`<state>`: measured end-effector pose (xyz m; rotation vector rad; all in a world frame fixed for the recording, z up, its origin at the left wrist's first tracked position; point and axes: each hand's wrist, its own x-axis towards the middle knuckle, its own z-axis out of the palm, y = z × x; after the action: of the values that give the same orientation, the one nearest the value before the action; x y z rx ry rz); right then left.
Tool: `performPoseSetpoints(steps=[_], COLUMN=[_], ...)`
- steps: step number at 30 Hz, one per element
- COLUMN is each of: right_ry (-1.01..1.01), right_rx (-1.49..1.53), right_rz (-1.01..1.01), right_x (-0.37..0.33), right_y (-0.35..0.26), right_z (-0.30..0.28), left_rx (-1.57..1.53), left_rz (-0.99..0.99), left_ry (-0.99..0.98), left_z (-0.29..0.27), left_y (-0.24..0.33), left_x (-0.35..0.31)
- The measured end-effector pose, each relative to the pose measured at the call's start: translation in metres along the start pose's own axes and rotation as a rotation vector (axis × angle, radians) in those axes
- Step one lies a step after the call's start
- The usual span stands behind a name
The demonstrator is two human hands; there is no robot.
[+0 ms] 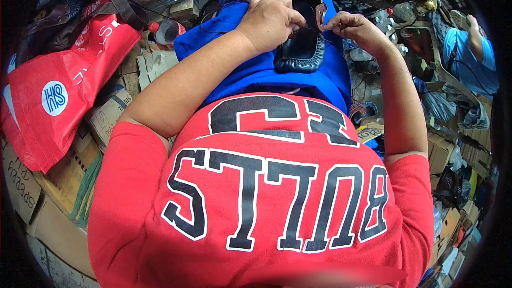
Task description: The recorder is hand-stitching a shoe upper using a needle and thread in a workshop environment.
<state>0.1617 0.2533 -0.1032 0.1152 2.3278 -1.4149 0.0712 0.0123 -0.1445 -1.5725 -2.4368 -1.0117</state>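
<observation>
A black leather shoe (300, 57) with a gathered, puckered toe seam lies across my lap on blue cloth (240, 74), toe towards me. A brown-edged flap (320, 17) stands at its right rim. My left hand (271, 21) is closed over the shoe's left side, its thumb and forefinger pinched above the opening. Just right of the flap, my right hand (356, 28) has its thumb and forefinger pressed together. Whatever either pinch holds is too small to make out. Dark thread (226, 3) trails to the left of my left hand.
On the left lie a red bag (58, 85), a red-capped bottle (168, 31) and cardboard boxes (109, 112). Plastic bottles (362, 54) and plastic bags (438, 108) crowd the right side. Another person in a light blue shirt (469, 58) is at the far right.
</observation>
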Motion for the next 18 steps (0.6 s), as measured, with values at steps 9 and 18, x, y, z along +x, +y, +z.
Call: performPoseSetpoints(steps=[9, 18], right_ry=[-0.010, 0.035], right_rx=[0.022, 0.035], right_rz=[0.045, 0.053], right_x=[0.001, -0.003], right_y=[0.002, 0.009], right_z=[-0.001, 0.004], left_rx=[-0.015, -0.074], left_rz=[-0.020, -0.058], left_ry=[-0.025, -0.020], left_z=[0.000, 0.006], left_y=[0.000, 0.003], left_x=[0.001, 0.004])
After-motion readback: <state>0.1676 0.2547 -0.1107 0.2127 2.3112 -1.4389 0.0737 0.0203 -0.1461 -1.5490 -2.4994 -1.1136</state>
